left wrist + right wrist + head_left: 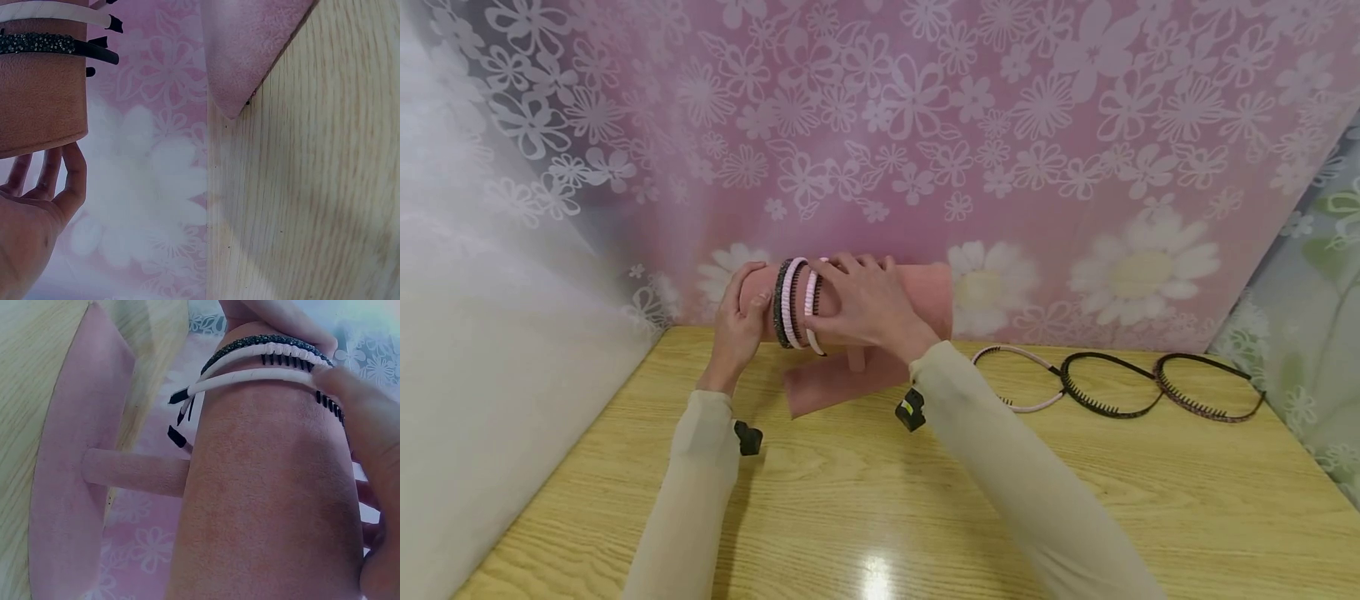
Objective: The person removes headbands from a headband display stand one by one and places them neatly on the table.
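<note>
A pink padded headband stand has a horizontal roll (pixel 928 292) on a short post above a flat base (pixel 827 385). Around the roll's left part sit a black sparkly headband (pixel 37 44), a pale pink ribbed headband (pixel 787 304) and, just to their right, a white headband (pixel 250 376) with black comb teeth. My left hand (pixel 739 323) grips the roll's left end, its fingers bent against the rim in the left wrist view. My right hand (pixel 868 302) holds the white headband, thumb on its near side and fingers over the top; the fingertips' contact is partly hidden.
Three headbands lie in a row at the right on the wooden table (pixel 850 483): a pale pink one (pixel 1037 407), a black one (pixel 1105 409) and a dark speckled one (pixel 1202 412). A pink flowered curtain (pixel 925 167) hangs close behind the stand.
</note>
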`<action>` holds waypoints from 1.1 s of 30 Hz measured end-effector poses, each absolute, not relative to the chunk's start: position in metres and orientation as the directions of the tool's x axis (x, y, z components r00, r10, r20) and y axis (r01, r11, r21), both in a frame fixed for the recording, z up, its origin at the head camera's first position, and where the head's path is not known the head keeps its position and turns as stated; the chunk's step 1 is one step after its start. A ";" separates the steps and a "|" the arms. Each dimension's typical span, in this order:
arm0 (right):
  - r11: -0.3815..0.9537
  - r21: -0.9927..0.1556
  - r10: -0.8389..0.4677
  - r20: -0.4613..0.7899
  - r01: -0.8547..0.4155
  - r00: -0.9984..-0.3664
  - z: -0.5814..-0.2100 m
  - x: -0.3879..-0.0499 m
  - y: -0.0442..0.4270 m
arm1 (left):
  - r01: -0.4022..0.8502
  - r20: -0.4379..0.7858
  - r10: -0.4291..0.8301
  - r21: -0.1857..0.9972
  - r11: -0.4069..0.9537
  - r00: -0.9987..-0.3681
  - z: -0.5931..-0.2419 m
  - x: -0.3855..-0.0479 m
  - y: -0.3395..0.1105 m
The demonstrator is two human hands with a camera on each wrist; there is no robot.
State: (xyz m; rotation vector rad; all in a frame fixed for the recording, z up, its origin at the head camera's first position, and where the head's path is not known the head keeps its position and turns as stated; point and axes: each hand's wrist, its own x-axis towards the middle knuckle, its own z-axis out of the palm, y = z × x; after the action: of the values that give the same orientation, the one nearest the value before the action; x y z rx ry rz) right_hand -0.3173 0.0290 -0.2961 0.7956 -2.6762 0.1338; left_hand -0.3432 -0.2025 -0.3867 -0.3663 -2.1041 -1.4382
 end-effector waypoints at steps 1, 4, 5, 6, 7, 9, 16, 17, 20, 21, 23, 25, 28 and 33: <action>0.838 0.010 -0.514 0.346 -0.545 -0.784 -0.296 -0.317 0.029 | 0.517 0.588 -0.084 0.763 0.387 -0.805 -0.387 -0.343 -0.203; 0.839 0.029 -0.520 0.339 -0.543 -0.784 -0.296 -0.317 0.029 | 0.515 0.586 -0.087 0.766 0.384 -0.806 -0.385 -0.341 -0.201; 0.839 0.034 -0.521 0.340 -0.544 -0.783 -0.296 -0.317 0.029 | 0.515 0.585 -0.088 0.768 0.381 -0.807 -0.383 -0.338 -0.199; 0.838 0.041 -0.524 0.338 -0.544 -0.782 -0.296 -0.317 0.029 | 0.515 0.584 -0.089 0.770 0.377 -0.807 -0.380 -0.335 -0.198; 0.838 0.049 -0.527 0.337 -0.544 -0.781 -0.296 -0.317 0.030 | 0.517 0.584 -0.089 0.771 0.371 -0.807 -0.377 -0.332 -0.196; 0.835 0.059 -0.533 0.331 -0.547 -0.778 -0.296 -0.317 0.030 | 0.519 0.583 -0.087 0.772 0.366 -0.808 -0.370 -0.325 -0.192; 0.826 0.059 -0.546 0.331 -0.561 -0.770 -0.295 -0.317 0.030 | 0.520 0.587 -0.082 0.766 0.377 -0.805 -0.379 -0.335 -0.197; 0.826 0.054 -0.544 0.333 -0.560 -0.770 -0.295 -0.317 0.030 | 0.519 0.587 -0.083 0.766 0.379 -0.805 -0.381 -0.337 -0.198; 0.829 0.038 -0.536 0.337 -0.558 -0.774 -0.294 -0.317 0.030 | 0.518 0.589 -0.080 0.761 0.390 -0.804 -0.386 -0.341 -0.201; 0.830 0.031 -0.534 0.337 -0.557 -0.776 -0.294 -0.317 0.030 | 0.519 0.589 -0.078 0.761 0.388 -0.804 -0.386 -0.342 -0.202; 0.830 0.023 -0.531 0.339 -0.558 -0.777 -0.294 -0.317 0.030 | 0.523 0.591 -0.077 0.760 0.386 -0.803 -0.387 -0.343 -0.202; 0.829 0.017 -0.530 0.339 -0.559 -0.777 -0.293 -0.317 0.030 | 0.526 0.594 -0.075 0.759 0.384 -0.801 -0.387 -0.343 -0.203; 0.829 0.016 -0.531 0.335 -0.559 -0.778 -0.292 -0.316 0.030 | 0.530 0.598 -0.073 0.755 0.385 -0.798 -0.387 -0.343 -0.202; 0.830 0.035 -0.539 0.313 -0.557 -0.782 -0.290 -0.316 0.029 | 0.543 0.607 -0.070 0.751 0.375 -0.791 -0.382 -0.337 -0.199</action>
State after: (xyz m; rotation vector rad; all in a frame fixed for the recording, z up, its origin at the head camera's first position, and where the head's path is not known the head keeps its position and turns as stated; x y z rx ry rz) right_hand -0.3159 0.0291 -0.2904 0.8310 -2.7004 0.0854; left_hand -0.3375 -0.1990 -0.3820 -0.4062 -2.0824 -1.4387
